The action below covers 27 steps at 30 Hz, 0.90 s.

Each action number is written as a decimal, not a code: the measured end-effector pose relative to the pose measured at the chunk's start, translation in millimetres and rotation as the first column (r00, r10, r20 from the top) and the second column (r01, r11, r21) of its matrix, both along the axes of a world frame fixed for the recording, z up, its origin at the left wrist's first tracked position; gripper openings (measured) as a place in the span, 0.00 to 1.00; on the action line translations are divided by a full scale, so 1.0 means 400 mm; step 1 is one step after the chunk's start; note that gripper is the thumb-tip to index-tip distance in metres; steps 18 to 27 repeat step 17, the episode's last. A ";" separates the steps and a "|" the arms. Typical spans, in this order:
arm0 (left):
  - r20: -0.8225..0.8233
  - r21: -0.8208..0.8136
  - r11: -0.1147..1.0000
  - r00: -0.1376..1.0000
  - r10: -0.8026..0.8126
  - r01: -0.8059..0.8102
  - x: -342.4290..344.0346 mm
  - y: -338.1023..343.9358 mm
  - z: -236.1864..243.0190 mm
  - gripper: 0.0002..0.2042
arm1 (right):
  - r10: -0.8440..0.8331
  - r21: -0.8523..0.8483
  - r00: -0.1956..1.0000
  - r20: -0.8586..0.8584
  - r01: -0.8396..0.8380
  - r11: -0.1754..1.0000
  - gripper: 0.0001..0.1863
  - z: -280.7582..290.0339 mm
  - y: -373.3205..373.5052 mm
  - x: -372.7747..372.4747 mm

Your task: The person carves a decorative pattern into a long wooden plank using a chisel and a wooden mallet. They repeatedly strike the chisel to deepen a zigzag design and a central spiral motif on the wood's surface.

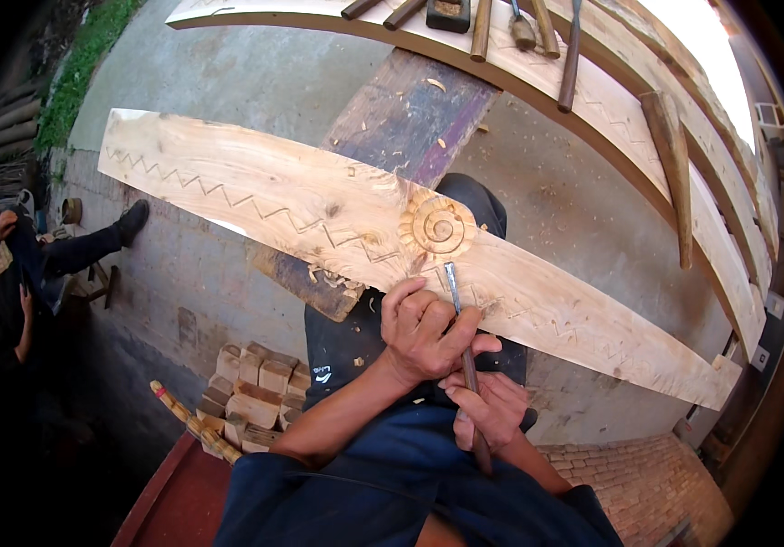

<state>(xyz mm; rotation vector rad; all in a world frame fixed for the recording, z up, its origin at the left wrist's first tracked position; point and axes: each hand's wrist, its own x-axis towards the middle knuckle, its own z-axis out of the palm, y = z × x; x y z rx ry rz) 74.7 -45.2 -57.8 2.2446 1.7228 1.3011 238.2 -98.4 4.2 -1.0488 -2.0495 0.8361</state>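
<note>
A long pale wooden board (pixel 282 182) lies aslant before me, with a zigzag line cut along it. Near its middle is a carved round spiral rosette (pixel 439 228). I hold a wood-carving chisel (pixel 452 284), its metal tip on the board just below the rosette. My left hand (pixel 424 333) is closed around the chisel's shank and rests against the board's near edge. Lower down, my right hand (pixel 492 410) is closed on the brown wooden handle, whose end sticks out below the fingers.
A dark bench (pixel 401 100) with shavings runs under the board. Far right, a curved beam (pixel 633 137) bears several tools and a wooden mallet (pixel 670 164). Stacked wood blocks (pixel 255 392) stand at lower left. Another person (pixel 27 264) sits at far left.
</note>
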 end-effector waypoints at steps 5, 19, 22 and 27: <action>0.036 -0.003 1.000 0.999 -0.015 0.015 0.004 0.004 -0.023 0.17 | 0.010 -0.008 0.998 -0.061 -0.010 1.000 0.11 -0.011 0.004 -0.010; 0.053 -0.016 1.000 0.998 0.016 -0.016 0.015 0.014 -0.018 0.13 | 0.018 -0.059 0.993 -0.119 -0.026 0.998 0.08 -0.026 0.008 -0.009; 0.053 -0.016 1.000 0.998 0.016 -0.016 0.015 0.014 -0.018 0.13 | 0.018 -0.059 0.993 -0.119 -0.026 0.998 0.08 -0.026 0.008 -0.009; 0.053 -0.016 1.000 0.998 0.016 -0.016 0.015 0.014 -0.018 0.13 | 0.018 -0.059 0.993 -0.119 -0.026 0.998 0.08 -0.026 0.008 -0.009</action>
